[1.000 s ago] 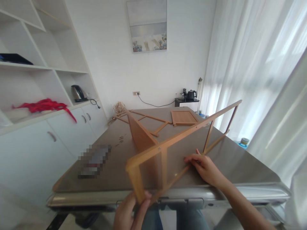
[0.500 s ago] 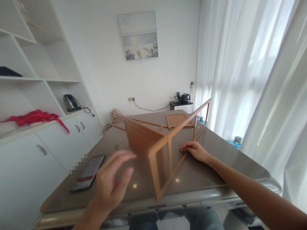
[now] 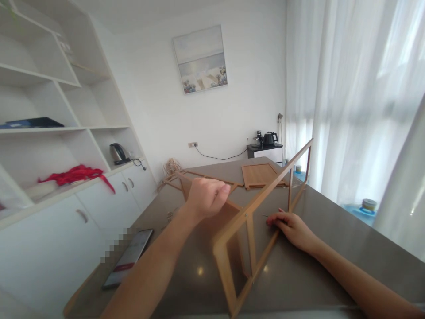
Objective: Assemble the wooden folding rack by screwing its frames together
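Observation:
A wooden frame [image 3: 265,192] stands on edge on the table, with a flat wooden panel [image 3: 217,223] joined to its left side. My left hand [image 3: 207,197] is closed in front of the panel's top edge. Its fingers curl away, so what they grip, if anything, is hidden. By the frame's lower rail, my right hand [image 3: 292,228] pinches a thin metal rod [image 3: 264,215] whose tip sticks out to the left. The rest of the rod lies inside the fingers.
Another wooden panel [image 3: 260,175] and a slim wooden frame [image 3: 212,176] lie at the table's far end. At the left edge is a tablet or phone [image 3: 128,259]. White shelves [image 3: 109,128] line the left wall; curtains [image 3: 348,106] hang on the right.
My left hand has moved forward and right from above the near table, going from open to closed by the panel. My right hand stays by the lower rail. The view has shifted.

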A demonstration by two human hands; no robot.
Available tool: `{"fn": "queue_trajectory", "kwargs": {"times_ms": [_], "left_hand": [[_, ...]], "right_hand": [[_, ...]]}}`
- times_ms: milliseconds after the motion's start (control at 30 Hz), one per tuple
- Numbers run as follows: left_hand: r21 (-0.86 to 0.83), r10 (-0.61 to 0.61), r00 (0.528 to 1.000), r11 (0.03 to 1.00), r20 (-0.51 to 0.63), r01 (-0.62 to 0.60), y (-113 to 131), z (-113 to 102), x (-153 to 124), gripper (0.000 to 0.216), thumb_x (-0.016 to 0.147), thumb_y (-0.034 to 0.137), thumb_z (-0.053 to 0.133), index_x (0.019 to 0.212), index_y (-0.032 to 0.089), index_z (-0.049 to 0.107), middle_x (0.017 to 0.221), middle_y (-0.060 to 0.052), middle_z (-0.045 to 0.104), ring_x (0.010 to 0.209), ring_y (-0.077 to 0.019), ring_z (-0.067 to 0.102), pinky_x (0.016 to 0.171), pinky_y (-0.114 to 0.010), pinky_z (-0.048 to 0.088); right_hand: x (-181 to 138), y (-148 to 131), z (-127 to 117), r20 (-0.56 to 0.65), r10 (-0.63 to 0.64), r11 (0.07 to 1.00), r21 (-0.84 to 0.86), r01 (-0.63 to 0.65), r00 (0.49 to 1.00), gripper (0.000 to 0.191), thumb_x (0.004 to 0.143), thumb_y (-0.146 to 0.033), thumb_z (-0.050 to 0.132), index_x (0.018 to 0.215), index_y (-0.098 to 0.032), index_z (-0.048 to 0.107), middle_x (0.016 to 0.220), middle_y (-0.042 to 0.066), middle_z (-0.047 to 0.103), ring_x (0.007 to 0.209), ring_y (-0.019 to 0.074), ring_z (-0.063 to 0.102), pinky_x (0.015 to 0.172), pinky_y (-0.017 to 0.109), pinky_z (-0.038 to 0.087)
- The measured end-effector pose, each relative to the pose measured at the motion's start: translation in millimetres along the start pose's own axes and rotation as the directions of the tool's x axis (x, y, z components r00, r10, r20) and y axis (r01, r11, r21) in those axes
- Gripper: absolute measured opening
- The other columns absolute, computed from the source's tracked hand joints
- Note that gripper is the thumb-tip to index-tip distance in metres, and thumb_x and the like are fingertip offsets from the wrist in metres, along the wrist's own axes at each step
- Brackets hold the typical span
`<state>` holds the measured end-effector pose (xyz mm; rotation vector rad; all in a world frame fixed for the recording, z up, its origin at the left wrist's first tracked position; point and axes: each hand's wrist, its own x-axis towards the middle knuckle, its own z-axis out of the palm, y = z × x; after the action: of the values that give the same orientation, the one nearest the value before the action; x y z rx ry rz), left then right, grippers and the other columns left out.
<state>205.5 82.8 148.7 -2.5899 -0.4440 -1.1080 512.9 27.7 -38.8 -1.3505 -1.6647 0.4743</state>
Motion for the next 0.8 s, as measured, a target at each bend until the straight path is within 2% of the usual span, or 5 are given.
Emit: {"fn": "queue_trajectory", "kwargs": {"times_ms": [167, 267, 500, 700, 800], "left_hand": [[-0.026, 0.036, 0.998, 0.999, -0.045, -0.037, -13.4, 1.4, -0.3, 0.040, 0.098, 0.026, 0.037, 0.058, 0.024, 0.030, 0.048, 0.001, 0.041, 0.047, -0.0144, 0.038, 0.053, -0.033, 0.021], [-0.039, 0.053, 0.996, 0.998, -0.068, -0.056, -25.4, 6.6, -1.9, 0.037, 0.095, 0.023, 0.040, 0.059, 0.024, 0.029, 0.049, 0.003, 0.037, 0.046, -0.0139, 0.031, 0.053, -0.034, 0.018], [-0.037, 0.020, 0.996, 0.999, -0.083, -0.023, -32.3, 11.7, -4.2, 0.041, 0.098, 0.024, 0.037, 0.059, 0.023, 0.026, 0.049, 0.003, 0.034, 0.046, -0.0131, 0.028, 0.053, -0.033, 0.018], [-0.035, -0.033, 0.993, 0.999, -0.114, 0.029, -40.7, 10.4, -9.2, 0.042, 0.098, 0.025, 0.038, 0.058, 0.024, 0.025, 0.049, 0.003, 0.036, 0.046, -0.0133, 0.030, 0.053, -0.033, 0.019], [-0.041, -0.039, 0.992, 0.999, -0.118, 0.034, -44.1, 11.9, -10.0, 0.041, 0.098, 0.026, 0.037, 0.058, 0.024, 0.026, 0.048, 0.002, 0.036, 0.047, -0.0140, 0.031, 0.053, -0.034, 0.020]], "right_hand": [[-1.7, -7.9, 1.8, -0.028, 0.034, 0.999, -0.023, -0.034, 0.999, 0.030, 0.092, -0.041, 0.056, 0.091, -0.023, 0.080, 0.090, 0.003, 0.081, 0.092, 0.0245, 0.077, 0.126, 0.056, 0.035], [-4.8, -12.8, 1.2, -0.082, 0.078, 0.997, -0.023, -0.080, 0.994, 0.034, 0.096, -0.043, 0.054, 0.099, -0.022, 0.081, 0.101, 0.007, 0.082, 0.100, 0.0276, 0.077, 0.107, 0.049, 0.056], [-21.6, -48.1, -1.4, -0.146, 0.084, 0.996, 0.049, -0.078, 0.986, 0.039, 0.099, -0.049, 0.060, 0.123, -0.021, 0.074, 0.113, 0.010, 0.081, 0.105, 0.0267, 0.077, 0.093, 0.040, 0.064], [-14.6, -123.6, -6.6, -0.090, -0.092, 0.970, 0.217, 0.110, 0.992, 0.034, 0.097, -0.041, 0.072, 0.124, -0.022, 0.066, 0.125, 0.013, 0.077, 0.110, 0.0263, 0.077, 0.083, 0.035, 0.067], [-0.6, -151.6, -3.3, -0.208, -0.245, 0.932, 0.219, 0.289, 0.947, 0.017, 0.101, -0.033, 0.067, 0.112, -0.020, 0.066, 0.097, 0.008, 0.082, 0.084, 0.0198, 0.080, 0.067, 0.026, 0.066]]}}
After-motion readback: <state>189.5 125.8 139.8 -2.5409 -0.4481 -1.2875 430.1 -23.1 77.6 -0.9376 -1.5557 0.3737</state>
